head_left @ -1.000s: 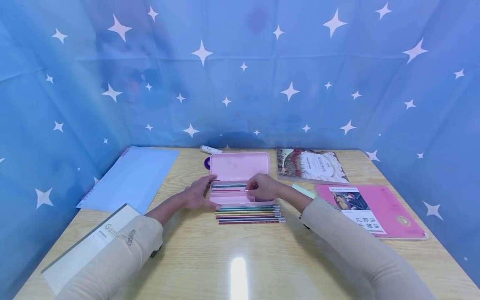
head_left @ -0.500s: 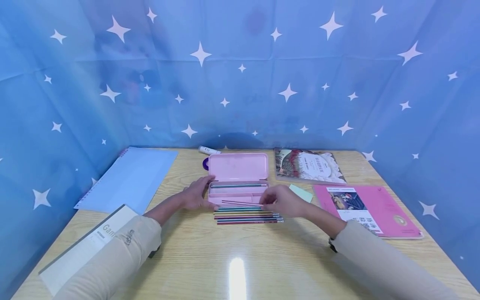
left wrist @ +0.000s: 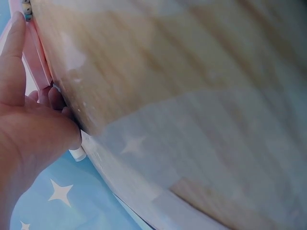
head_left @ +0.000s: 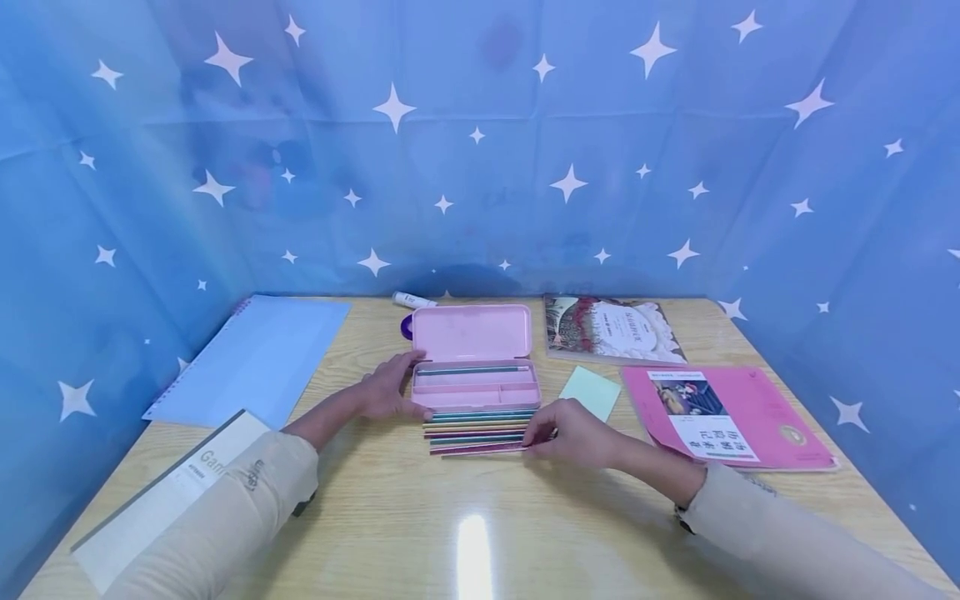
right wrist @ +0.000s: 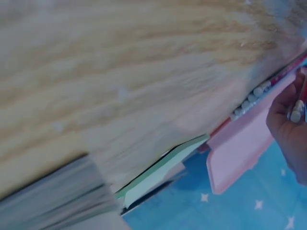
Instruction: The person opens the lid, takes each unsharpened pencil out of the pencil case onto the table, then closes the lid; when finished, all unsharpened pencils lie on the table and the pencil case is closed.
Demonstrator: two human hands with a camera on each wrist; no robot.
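Note:
A pink pencil case (head_left: 471, 333) lies with its lid raised, and a teal pencil (head_left: 472, 370) is in its rear compartment. My left hand (head_left: 388, 390) holds the case's left end, thumb at the front corner and fingers near the hinge. In front of the case several pencils (head_left: 476, 425) lie side by side, eraser ends to the right. My right hand (head_left: 573, 433) pinches a red pencil (head_left: 483, 453) by its eraser end at the near side of that row. The right wrist view shows white erasers by this hand (right wrist: 290, 127); whether it holds one pencil or two I cannot tell.
Pale green sticky notes (head_left: 591, 392) lie right of the case, beside a pink book (head_left: 787, 425) and a patterned book (head_left: 626, 331). On the left are a spiral notebook (head_left: 255, 354) and a white notebook (head_left: 168, 496). A white tube (head_left: 412, 300) and purple ring (head_left: 407, 327) sit behind.
My right hand has lifted red pencil from the case and brought it toward me, to the near side of the row. My left hand has stayed at the case.

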